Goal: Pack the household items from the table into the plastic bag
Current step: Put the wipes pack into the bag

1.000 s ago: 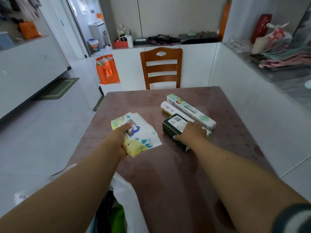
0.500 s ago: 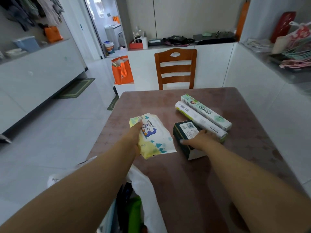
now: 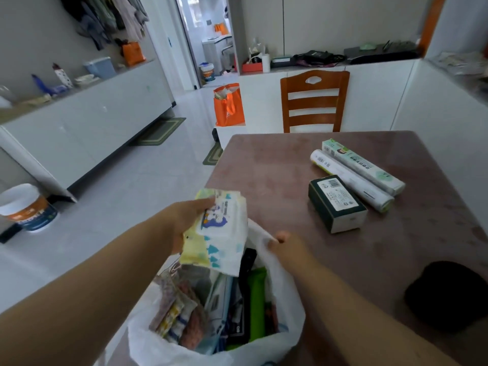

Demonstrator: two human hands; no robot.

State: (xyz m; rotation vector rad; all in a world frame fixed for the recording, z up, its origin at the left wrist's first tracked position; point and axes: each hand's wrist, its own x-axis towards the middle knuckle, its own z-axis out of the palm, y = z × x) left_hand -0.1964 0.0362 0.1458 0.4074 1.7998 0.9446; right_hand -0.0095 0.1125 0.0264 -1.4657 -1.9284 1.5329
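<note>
My left hand (image 3: 184, 223) grips a yellow and white pack of wet wipes (image 3: 219, 233) and holds it tilted over the open mouth of the white plastic bag (image 3: 285, 302). My right hand (image 3: 285, 245) pinches the bag's far rim at the table's near left edge. The bag holds several packs, among them a green one and a black one. On the brown table (image 3: 290, 159) lie a dark green box (image 3: 336, 203), a white roll (image 3: 351, 180) and a long pale green box (image 3: 363, 166), side by side.
A wooden chair (image 3: 314, 101) stands at the table's far side. A black round object (image 3: 449, 294) lies on the table's near right. An orange bag (image 3: 228, 105) and a white bucket (image 3: 26, 207) stand on the floor to the left.
My left hand lifted the wipes pack off the table and brought it back over the bag. My right hand left the dark green box and took hold of the bag's rim.
</note>
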